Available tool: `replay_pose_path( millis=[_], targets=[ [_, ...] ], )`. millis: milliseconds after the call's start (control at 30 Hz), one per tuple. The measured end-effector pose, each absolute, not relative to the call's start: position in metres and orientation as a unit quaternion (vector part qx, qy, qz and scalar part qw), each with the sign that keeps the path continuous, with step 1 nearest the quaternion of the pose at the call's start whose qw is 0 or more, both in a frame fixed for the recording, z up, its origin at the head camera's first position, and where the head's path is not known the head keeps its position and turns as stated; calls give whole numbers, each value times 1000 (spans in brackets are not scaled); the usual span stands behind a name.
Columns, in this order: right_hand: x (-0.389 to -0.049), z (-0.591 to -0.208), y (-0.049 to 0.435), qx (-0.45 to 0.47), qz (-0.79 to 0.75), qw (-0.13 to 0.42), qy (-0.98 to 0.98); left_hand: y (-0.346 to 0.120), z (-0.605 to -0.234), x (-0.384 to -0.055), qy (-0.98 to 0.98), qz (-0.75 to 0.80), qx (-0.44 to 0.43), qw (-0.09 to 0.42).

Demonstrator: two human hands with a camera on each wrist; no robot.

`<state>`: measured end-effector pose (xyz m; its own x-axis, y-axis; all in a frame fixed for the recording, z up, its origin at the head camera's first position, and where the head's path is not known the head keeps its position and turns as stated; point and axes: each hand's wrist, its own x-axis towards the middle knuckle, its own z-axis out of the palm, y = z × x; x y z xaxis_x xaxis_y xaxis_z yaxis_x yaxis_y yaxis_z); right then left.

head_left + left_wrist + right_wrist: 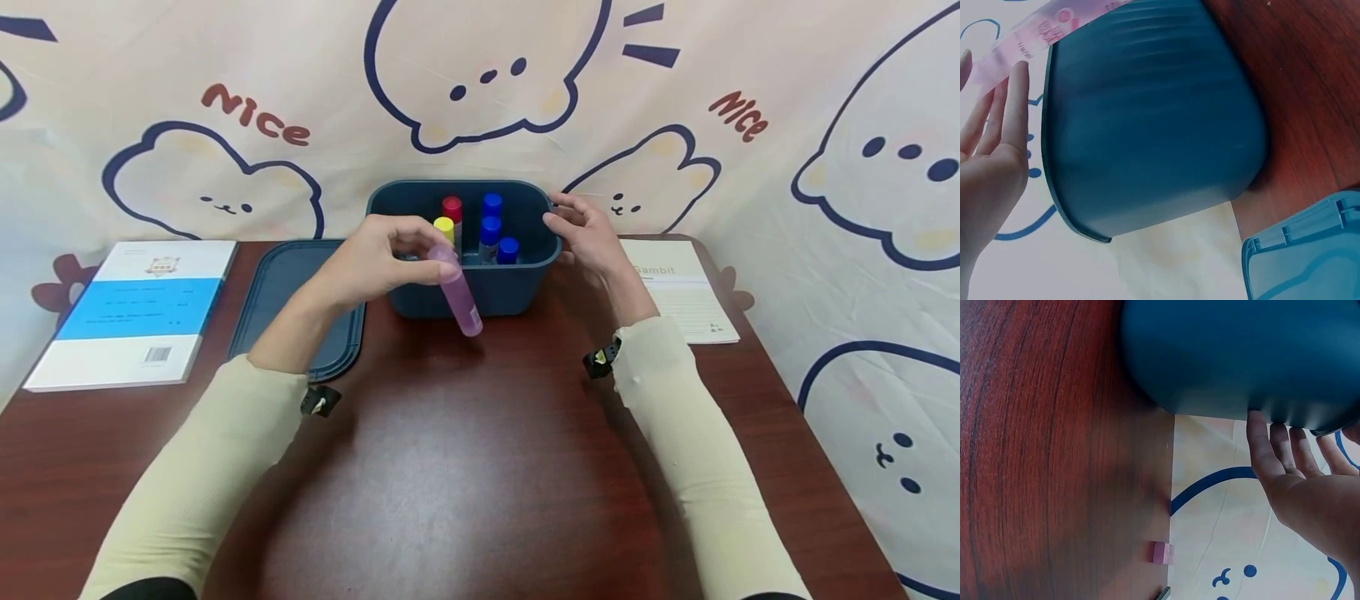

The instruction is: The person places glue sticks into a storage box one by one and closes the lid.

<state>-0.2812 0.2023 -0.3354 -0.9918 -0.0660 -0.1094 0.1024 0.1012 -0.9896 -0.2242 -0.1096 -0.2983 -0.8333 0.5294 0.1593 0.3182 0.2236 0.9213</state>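
Note:
My left hand [382, 260] pinches a translucent purple tube [461, 298] between thumb and fingers, in front of the bin's near rim. The tube slants, its lower end toward me; pink print shows on the tube [1047, 31] in the left wrist view. A dark blue plastic bin [487, 292] stands at the back of the table. Inside are a red-capped tube [452, 208], a yellow-capped tube [444, 227] and several blue-capped tubes [490, 229]. My right hand [588, 237] holds the bin's right end, thumb at the rim, fingertips [1255, 419] against the outer wall.
A flat blue lid [292, 267] lies left of the bin, partly behind my left forearm. Farther left is a white and blue book [138, 308]. At the right lies a cream notebook [690, 292]. A small pink block [1162, 552] appears near the table's edge.

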Motion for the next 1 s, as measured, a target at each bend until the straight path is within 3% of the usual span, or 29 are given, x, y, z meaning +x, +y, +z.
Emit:
replay_pose_path(
  millis=[233, 1000],
  targets=[
    [-281, -335, 202, 10, -662, 60, 747, -113, -302, -227, 737, 630, 231, 80],
    [-281, -336, 202, 10, -655, 57, 753, -113, -305, -230, 532, 819, 211, 40]
  ],
)
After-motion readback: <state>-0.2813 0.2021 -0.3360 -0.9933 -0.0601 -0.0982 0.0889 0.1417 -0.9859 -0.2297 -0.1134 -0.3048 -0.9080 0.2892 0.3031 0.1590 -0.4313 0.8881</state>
